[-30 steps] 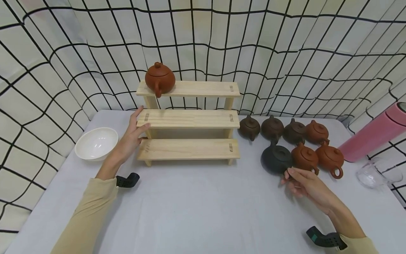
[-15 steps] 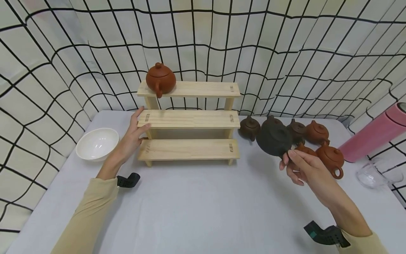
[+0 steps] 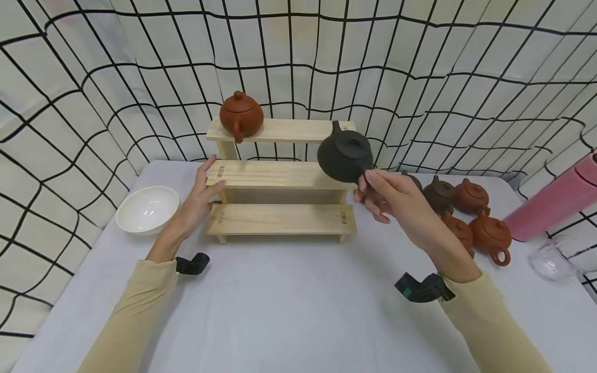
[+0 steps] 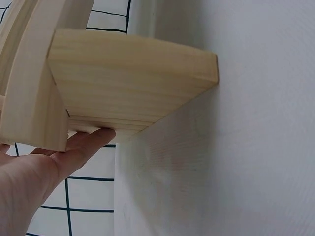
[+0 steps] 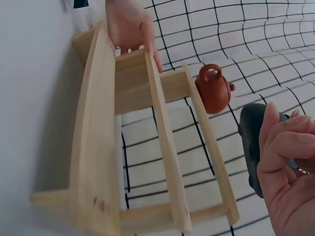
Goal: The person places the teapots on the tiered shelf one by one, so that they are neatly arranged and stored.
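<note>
A three-step wooden display rack (image 3: 280,220) stands on the white-covered table. My left hand (image 3: 188,210) grips its left end at the middle shelf; in the left wrist view fingers (image 4: 91,145) reach along the wood's underside. A black teapot (image 3: 345,158) is raised over the rack's right part, its spout toward the back, overlapping the top and middle shelves. With thumb and fingers my right hand (image 3: 396,202) pinches its handle, which is mostly hidden. A reddish-brown teapot (image 3: 241,116) sits at the left end of the top shelf, handle toward me.
Right of the rack several teapots stand together, including a dark brown teapot (image 3: 438,194) and a reddish-brown teapot (image 3: 491,233). Beyond them are a pink bottle (image 3: 552,199) and a clear glass vessel (image 3: 552,261). A white bowl (image 3: 147,210) sits left. Black wire mesh (image 3: 298,67) encloses the back.
My right hand has lifted the black teapot off the table at the right and carried it left and up over the rack. The left hand stays at the rack's end.
</note>
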### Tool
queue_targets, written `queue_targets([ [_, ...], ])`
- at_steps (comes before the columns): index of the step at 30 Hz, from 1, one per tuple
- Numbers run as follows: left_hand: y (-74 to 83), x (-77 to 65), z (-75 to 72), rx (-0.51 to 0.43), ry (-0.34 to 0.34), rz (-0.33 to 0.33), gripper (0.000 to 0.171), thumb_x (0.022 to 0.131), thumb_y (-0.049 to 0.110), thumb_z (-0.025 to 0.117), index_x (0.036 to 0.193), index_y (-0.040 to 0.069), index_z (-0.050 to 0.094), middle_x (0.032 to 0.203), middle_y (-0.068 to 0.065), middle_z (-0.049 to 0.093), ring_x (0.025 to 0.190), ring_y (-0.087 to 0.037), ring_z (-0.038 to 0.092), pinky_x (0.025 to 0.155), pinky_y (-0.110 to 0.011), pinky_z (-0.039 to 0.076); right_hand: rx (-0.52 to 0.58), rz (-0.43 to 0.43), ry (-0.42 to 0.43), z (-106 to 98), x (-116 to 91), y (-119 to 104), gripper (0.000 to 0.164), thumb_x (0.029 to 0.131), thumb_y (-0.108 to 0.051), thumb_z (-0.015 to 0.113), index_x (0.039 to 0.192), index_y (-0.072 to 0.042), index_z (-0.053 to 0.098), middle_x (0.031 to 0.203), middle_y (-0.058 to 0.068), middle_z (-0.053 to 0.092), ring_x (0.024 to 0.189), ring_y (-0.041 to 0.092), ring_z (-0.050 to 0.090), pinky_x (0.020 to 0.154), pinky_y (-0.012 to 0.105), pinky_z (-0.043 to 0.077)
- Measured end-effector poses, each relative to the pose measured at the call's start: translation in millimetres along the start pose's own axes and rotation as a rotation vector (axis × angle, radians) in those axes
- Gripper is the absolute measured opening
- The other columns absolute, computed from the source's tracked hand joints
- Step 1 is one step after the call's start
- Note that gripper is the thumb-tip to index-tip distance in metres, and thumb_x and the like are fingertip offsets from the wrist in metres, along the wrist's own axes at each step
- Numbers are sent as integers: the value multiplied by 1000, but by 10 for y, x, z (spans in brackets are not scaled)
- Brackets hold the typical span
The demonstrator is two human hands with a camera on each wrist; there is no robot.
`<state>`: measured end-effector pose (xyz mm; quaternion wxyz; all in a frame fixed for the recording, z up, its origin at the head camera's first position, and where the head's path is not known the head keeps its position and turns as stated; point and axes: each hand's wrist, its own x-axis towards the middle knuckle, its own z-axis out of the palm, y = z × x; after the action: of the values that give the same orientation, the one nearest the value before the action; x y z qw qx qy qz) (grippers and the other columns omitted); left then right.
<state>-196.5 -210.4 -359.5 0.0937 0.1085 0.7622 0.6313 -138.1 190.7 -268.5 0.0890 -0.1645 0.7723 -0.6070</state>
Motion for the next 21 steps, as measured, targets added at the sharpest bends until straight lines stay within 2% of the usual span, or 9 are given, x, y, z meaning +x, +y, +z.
queue_targets([
  [6,0,-6,6,19,12,2,76,112,35,36,166,29,-17,173,-11,-16,158,-39,-3,117,-76,10,51,26,-7,193,381,-115,30,114,-28,45,103,-3,59,94,7,67,65,12,46,53,23,37],
  [13,4,-7,16,17,13,3,77,111,34,37,166,28,-16,173,-10,-18,159,-39,-6,118,-75,7,40,16,29,362,741,-210,30,114,-29,46,102,-6,60,95,10,68,64,12,47,54,25,38],
  [21,1,-2,5,8,15,13,77,111,31,37,166,26,-16,173,-11,-18,159,-38,-6,119,-74,6,110,21,43,527,1082,-266,31,114,-28,46,102,-3,60,92,10,67,62,12,46,53,23,37],
])
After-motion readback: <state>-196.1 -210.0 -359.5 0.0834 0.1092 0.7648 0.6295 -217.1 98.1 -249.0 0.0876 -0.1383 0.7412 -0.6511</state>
